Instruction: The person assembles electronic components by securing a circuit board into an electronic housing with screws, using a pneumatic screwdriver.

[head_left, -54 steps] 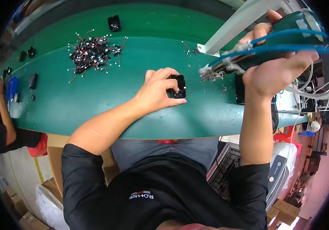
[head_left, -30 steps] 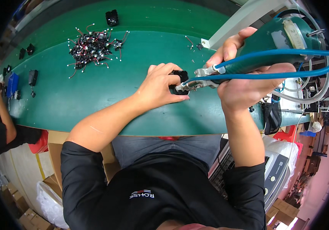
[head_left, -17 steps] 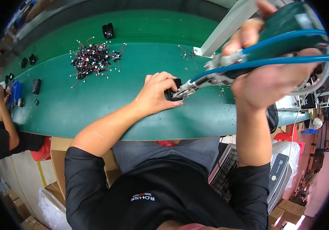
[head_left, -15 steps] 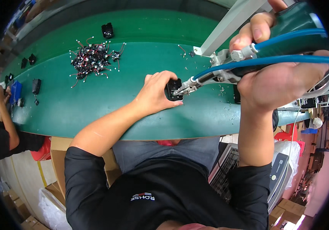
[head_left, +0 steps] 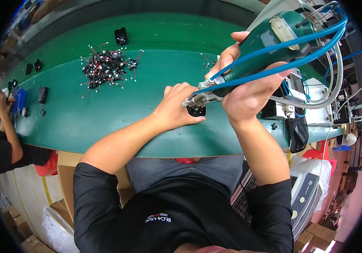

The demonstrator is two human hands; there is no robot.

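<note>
While gripped, green driver (head_left: 273,46) slanting down-left onto socket (head_left: 196,111).

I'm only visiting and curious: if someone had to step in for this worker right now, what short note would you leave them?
Left hand: pressed on a small black part, steadying it on the green belt.
Right hand: gripping a green powered driver with blue hoses, its tip down on that part.
Supplies: pile of black wired parts farther along the belt; a few single black pieces beyond.
Done: part placed, tool set on it.
Left: whether the fastening is complete cannot be seen; the pile seems still unprocessed.
</note>
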